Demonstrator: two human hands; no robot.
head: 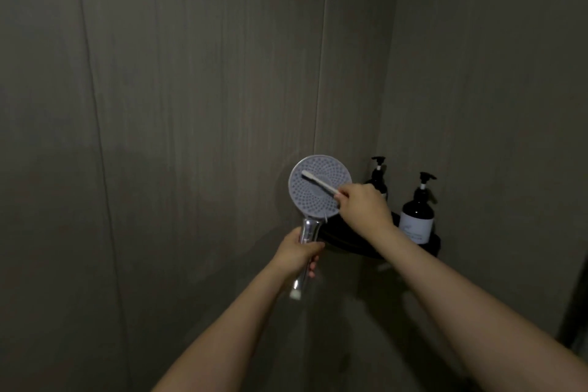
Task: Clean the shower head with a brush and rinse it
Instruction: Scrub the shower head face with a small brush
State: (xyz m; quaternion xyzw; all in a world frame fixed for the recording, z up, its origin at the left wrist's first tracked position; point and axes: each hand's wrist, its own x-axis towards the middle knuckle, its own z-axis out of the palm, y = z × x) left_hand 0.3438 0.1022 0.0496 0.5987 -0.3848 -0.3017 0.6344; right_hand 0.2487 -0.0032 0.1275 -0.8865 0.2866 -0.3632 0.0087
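Note:
A round shower head with a grey nozzle face and a chrome handle is held upright in front of the tiled wall, its face turned toward me. My left hand grips the chrome handle below the head. My right hand pinches a slim white brush by its handle at the head's right edge. The brush lies across the upper part of the nozzle face, its tip near the upper left of the face.
A black corner shelf sits just right of the shower head, behind my right forearm. It carries two dark pump bottles, one at the back and one at the front. Grey tiled walls meet in the corner.

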